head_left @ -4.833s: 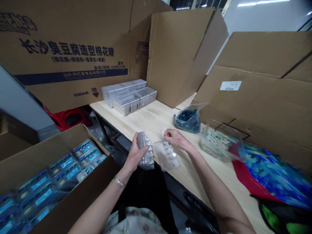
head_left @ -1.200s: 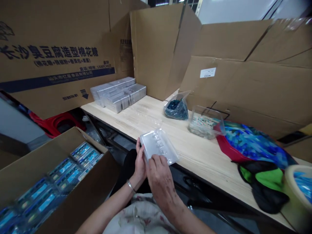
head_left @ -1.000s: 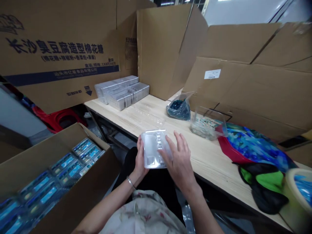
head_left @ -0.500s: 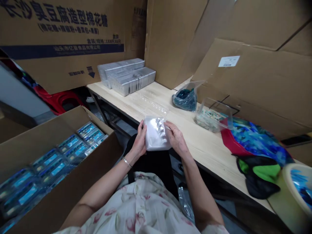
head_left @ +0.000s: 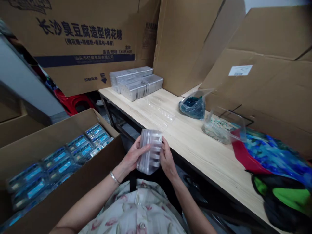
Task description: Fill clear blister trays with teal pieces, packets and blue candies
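Left hand has its fingers wrapped on the left side of the trays, thumb across them, and the right hand's fingers are clamped on the right edge. They're held up between the shirt and the tabletop's near edge, so imo slick plastic plus an uneven squeeze could pop the middle ones out. Too far forward and they might bump that clear plastic piece, easy to miss there
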The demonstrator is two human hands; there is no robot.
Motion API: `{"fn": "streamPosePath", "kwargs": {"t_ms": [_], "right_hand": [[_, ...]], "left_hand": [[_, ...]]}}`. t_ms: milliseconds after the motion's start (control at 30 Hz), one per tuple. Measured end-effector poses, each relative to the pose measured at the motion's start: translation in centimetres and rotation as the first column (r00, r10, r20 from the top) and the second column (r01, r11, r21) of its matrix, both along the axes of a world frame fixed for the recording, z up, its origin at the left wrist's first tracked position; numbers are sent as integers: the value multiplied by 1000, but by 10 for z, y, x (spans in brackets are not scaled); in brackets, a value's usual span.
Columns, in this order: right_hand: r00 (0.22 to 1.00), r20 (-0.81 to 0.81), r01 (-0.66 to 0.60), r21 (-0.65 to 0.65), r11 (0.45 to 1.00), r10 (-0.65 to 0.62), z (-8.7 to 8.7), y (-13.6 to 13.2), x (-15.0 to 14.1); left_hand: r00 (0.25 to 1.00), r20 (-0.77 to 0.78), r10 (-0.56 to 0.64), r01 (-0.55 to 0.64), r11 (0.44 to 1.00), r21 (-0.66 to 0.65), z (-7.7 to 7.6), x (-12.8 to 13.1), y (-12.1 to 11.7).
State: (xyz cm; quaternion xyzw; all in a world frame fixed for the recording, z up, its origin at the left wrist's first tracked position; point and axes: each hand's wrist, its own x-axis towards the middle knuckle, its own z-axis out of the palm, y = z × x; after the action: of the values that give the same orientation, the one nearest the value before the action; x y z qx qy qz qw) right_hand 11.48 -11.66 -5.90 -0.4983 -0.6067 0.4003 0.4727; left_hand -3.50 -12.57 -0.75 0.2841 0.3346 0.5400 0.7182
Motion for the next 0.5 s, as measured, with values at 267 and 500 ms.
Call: {"fn": "streamPosePath", "kwargs": {"t_ms": [267,500], "right_hand": [[982,189,2,101,995,-21,-15,-19,5],[952,209,185,181,966,-222,23,-8,61]], "left_hand": [[998,1,-70,70,988,-139,-1,8,-16],[968,-134,-211,215,976,20,16,66,22]]}}
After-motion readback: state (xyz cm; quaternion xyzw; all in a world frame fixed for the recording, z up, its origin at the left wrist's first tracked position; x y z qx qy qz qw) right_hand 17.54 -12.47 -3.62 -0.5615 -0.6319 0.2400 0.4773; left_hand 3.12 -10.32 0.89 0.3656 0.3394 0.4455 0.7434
